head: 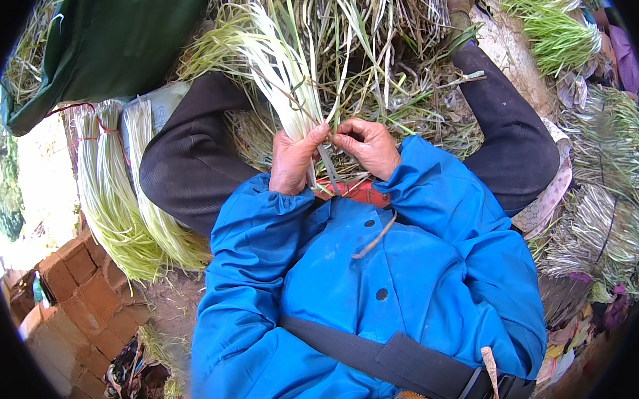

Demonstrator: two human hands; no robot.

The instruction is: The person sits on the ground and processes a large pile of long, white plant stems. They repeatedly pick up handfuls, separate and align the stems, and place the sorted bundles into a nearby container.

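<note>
A loose bunch of blanched garlic chives, white at the stalks and yellow-green at the leaf ends, is gripped in my left hand. Its leaves fan up and away from me over the pile, and a few stalk ends poke out below the hand. Close beside it, my right hand pinches a thin leaf between thumb and forefinger. What its other fingers hold is hidden. Under both hands, a red surface shows between my legs, with leaf scraps on it.
Tied bundles of chives lie left of my bent knee. A heap of untrimmed, partly dry stalks lies ahead. Dark green cloth hangs upper left. More bundles and stalk piles line the right. Bricks are stacked lower left.
</note>
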